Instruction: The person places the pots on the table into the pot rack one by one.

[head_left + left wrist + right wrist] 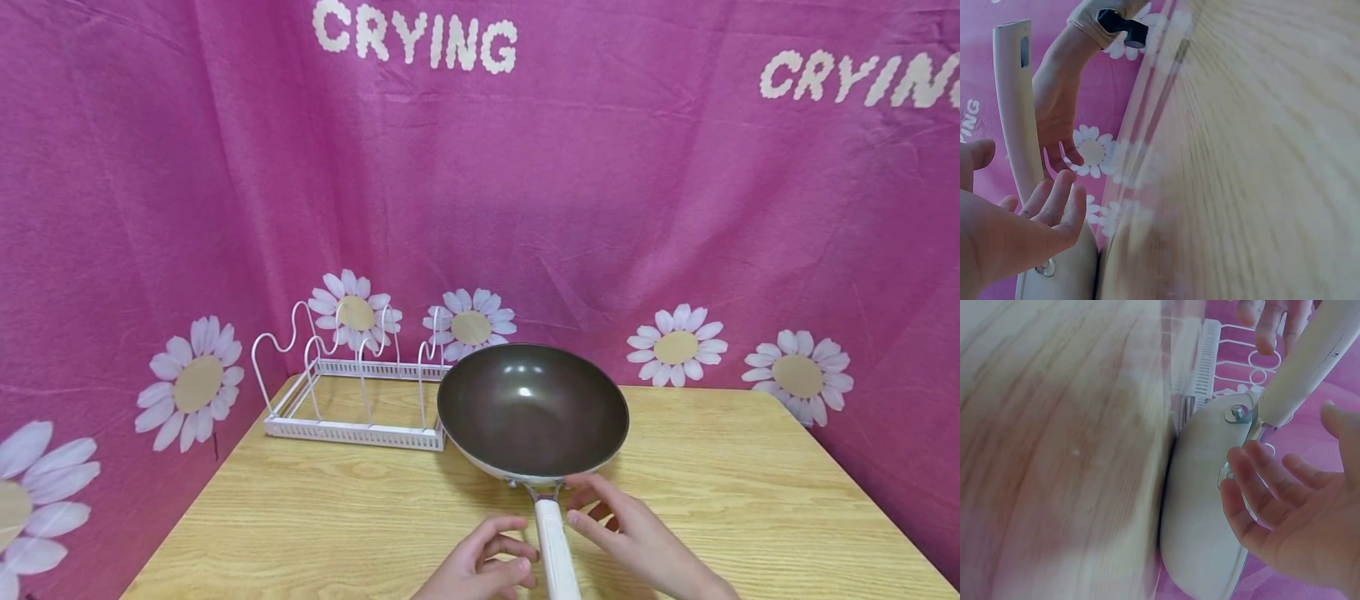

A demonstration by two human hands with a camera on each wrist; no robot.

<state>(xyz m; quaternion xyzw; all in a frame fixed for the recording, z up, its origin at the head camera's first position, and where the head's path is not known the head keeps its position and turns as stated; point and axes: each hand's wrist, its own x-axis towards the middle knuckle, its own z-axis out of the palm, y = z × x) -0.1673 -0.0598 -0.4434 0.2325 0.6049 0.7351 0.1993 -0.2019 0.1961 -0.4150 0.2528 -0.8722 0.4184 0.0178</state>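
A wok [532, 417] with a dark inside, pale outside and long white handle [555, 550] sits on the wooden table, its handle towards me. My left hand [483, 562] is just left of the handle, fingers loosely bent and holding nothing. On the other side, my right hand [637, 533] has its fingers spread near the handle's base, the index fingertip right by the wok's near rim. In the right wrist view, the right hand [1297, 512] lies beside the wok's pale outer wall [1204, 500], palm towards the handle. The left wrist view shows the left hand [1022, 231] with relaxed fingers beside the handle [1016, 112].
A white wire rack [352, 435] with several curved upright dividers stands at the left back, close against the wok's left side. The table [750, 500] extends to the right. A pink cloth [570, 208] with daisies and lettering hangs behind and at the sides.
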